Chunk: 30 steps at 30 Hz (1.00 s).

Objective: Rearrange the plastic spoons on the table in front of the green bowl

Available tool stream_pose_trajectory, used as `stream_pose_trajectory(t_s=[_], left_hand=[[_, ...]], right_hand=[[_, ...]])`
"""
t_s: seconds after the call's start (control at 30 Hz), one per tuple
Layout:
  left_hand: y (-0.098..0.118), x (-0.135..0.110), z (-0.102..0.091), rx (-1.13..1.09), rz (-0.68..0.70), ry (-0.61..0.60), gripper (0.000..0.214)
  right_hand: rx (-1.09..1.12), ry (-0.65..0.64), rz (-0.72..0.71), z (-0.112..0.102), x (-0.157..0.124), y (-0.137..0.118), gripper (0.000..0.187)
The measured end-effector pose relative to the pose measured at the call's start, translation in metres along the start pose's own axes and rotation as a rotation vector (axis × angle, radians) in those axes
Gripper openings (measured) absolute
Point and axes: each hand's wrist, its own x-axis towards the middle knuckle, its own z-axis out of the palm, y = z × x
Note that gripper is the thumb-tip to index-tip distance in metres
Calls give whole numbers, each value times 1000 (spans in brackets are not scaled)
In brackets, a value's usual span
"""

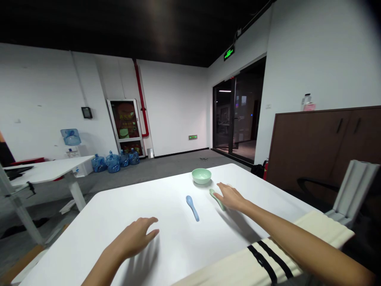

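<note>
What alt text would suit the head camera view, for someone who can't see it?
A person's right hand touches a pale green spoon on a white table, near a green bowl. The open left hand is nearest a blue spoon.

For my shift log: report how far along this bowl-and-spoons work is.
Nothing looks finished: the bowl stands on the table with no spoon in it. In hand: the right hand rests on the green spoon. Remaining: the blue spoon lies untouched, with the open left hand near it.
</note>
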Motion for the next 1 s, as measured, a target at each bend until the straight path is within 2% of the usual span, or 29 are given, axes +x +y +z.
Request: stream_pose_trajectory(t_s=[0.5, 1.0], left_hand=[[0, 0, 1, -10, 13, 8, 59], [-3, 2, 3, -5, 21, 14, 61]], right_hand=[[-21, 7, 14, 0, -2, 0, 51], [-18, -6, 0, 2, -3, 2, 54]])
